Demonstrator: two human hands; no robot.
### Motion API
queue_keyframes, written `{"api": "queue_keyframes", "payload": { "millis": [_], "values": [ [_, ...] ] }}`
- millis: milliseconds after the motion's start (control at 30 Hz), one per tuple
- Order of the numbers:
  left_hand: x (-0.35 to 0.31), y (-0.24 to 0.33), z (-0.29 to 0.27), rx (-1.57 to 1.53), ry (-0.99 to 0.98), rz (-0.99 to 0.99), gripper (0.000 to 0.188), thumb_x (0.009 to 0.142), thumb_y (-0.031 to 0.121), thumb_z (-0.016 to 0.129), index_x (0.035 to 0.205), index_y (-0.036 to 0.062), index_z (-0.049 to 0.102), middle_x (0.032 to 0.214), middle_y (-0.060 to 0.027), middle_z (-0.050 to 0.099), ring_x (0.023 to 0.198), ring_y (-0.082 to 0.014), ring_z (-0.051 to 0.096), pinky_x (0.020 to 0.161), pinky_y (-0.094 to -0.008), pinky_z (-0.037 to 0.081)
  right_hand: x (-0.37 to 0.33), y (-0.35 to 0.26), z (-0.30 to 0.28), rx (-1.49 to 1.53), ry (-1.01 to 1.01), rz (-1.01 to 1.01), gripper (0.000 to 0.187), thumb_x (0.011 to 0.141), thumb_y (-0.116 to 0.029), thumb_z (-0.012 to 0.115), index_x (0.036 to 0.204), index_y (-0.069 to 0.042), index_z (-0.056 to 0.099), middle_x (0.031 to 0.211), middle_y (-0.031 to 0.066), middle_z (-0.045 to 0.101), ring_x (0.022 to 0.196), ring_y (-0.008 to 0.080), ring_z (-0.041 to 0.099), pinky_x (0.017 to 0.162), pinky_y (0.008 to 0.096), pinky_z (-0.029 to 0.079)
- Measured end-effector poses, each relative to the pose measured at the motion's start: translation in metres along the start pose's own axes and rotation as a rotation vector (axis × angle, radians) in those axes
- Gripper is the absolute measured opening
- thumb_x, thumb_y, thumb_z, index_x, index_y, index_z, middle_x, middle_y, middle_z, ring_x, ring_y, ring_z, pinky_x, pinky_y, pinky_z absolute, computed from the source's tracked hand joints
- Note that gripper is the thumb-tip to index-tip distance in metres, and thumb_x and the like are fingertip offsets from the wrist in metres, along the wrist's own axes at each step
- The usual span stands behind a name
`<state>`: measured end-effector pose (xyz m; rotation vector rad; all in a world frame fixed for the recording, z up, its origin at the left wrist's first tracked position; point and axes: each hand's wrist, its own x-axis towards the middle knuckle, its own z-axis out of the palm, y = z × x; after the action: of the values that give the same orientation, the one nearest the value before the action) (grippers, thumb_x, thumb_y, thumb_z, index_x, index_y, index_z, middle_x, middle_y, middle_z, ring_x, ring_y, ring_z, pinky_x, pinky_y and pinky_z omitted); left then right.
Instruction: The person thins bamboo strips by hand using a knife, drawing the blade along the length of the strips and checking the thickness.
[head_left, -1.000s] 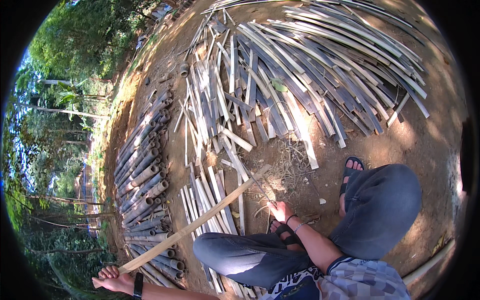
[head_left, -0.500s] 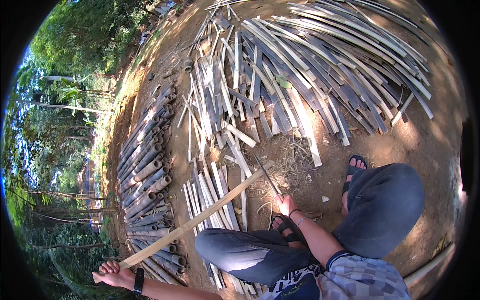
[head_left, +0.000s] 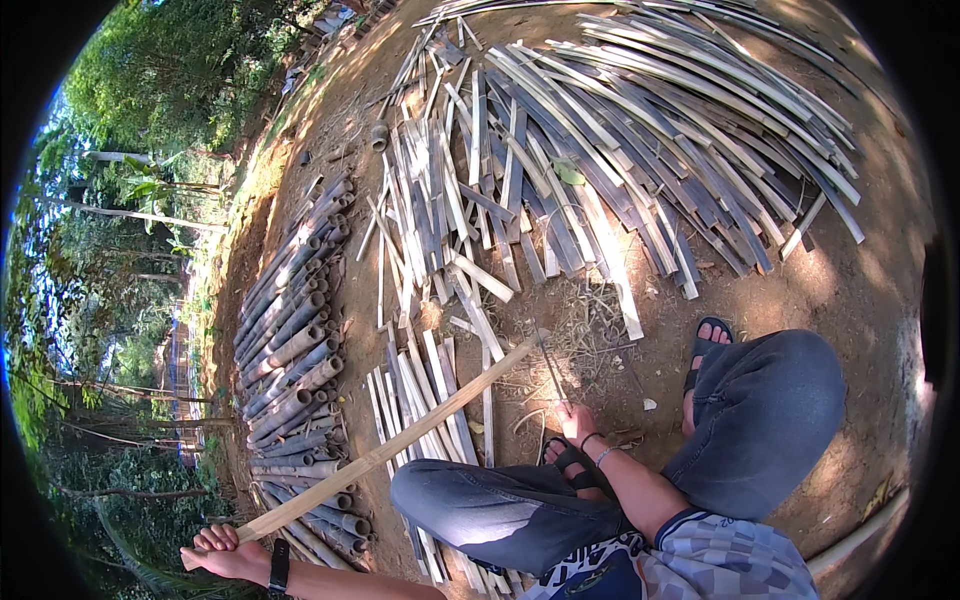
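A long, pale split bamboo strip (head_left: pixel 400 437) slants up across my left knee to the right. My left hand (head_left: pixel 228 555) is closed round its near end at the lower left. My right hand (head_left: pixel 577 423), in front of my sandalled foot, grips a knife with a narrow dark blade (head_left: pixel 552 375). The blade points up and a little left, its tip by the strip's far end; whether the two touch I cannot tell. The knife's handle is hidden in my fist.
Split bamboo strips (head_left: pixel 640 180) lie in a wide heap ahead, with a smaller bundle (head_left: pixel 430 390) by my left knee. Round bamboo poles (head_left: pixel 295 350) are stacked at the left. Shavings (head_left: pixel 590 320) litter the dirt beyond my right hand. A pole (head_left: pixel 860 535) rests at the lower right.
The knife blade has swung right, from crossing beyond the strip to standing near its far end. My left hand has hardly moved and still holds the strip.
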<state>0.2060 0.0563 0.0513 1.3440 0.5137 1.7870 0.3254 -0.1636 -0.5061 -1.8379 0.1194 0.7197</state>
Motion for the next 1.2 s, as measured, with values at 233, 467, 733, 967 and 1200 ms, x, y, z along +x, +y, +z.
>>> {"api": "queue_keyframes", "payload": {
  "millis": [233, 467, 733, 967, 1200],
  "values": [
    [0.003, -0.002, 0.001, 0.047, -0.006, 0.013, 0.046, 0.101, 0.043, 0.036, 0.064, 0.0149, 0.031, 0.049, 0.0029, 0.027, 0.038, -0.0068, 0.020, 0.034, -0.0230, 0.015, -0.012, -0.023, -0.007, -0.039, -0.183, -0.135, 0.061, 0.090, -0.056, 0.046, 0.088, 0.002, 0.062, 0.080, 0.0272, 0.062, 0.086, 0.0428, 0.062, 0.072, 0.0466, 0.048],
    [0.000, -0.004, 0.003, 0.024, 0.005, -0.001, 0.047, 0.100, 0.043, 0.037, 0.063, 0.0149, 0.032, 0.049, 0.0029, 0.028, 0.038, -0.0071, 0.021, 0.033, -0.0226, 0.015, 0.000, -0.008, 0.009, 0.073, -0.172, -0.023, 0.059, 0.089, -0.056, 0.047, 0.094, 0.001, 0.062, 0.083, 0.0279, 0.062, 0.086, 0.0425, 0.062, 0.070, 0.0467, 0.047],
    [-0.007, 0.000, -0.005, -0.023, 0.004, 0.002, 0.047, 0.100, 0.042, 0.038, 0.061, 0.0149, 0.033, 0.048, 0.0034, 0.026, 0.036, -0.0062, 0.020, 0.031, -0.0215, 0.014, 0.011, -0.016, 0.000, 0.058, -0.081, 0.061, 0.060, 0.090, -0.055, 0.048, 0.073, 0.002, 0.059, 0.062, 0.0242, 0.056, 0.063, 0.0389, 0.057, 0.058, 0.0459, 0.043],
    [-0.014, 0.006, -0.008, -0.044, -0.053, 0.015, 0.048, 0.100, 0.041, 0.038, 0.061, 0.0151, 0.032, 0.048, 0.0033, 0.026, 0.036, -0.0063, 0.020, 0.031, -0.0203, 0.015, -0.052, -0.092, 0.002, 0.136, -0.320, -0.371, 0.051, 0.093, -0.044, 0.049, 0.076, 0.004, 0.055, 0.065, 0.0243, 0.055, 0.062, 0.0396, 0.055, 0.060, 0.0445, 0.042],
    [-0.019, 0.010, -0.008, -0.091, -0.062, 0.014, 0.046, 0.101, 0.039, 0.036, 0.062, 0.0142, 0.032, 0.049, 0.0024, 0.026, 0.036, -0.0065, 0.019, 0.030, -0.0204, 0.015, -0.154, -0.219, -0.032, -0.008, -0.731, -0.583, 0.054, 0.093, -0.045, 0.048, 0.091, 0.007, 0.058, 0.071, 0.0290, 0.062, 0.075, 0.0440, 0.063, 0.066, 0.0480, 0.051]
  ]
}}
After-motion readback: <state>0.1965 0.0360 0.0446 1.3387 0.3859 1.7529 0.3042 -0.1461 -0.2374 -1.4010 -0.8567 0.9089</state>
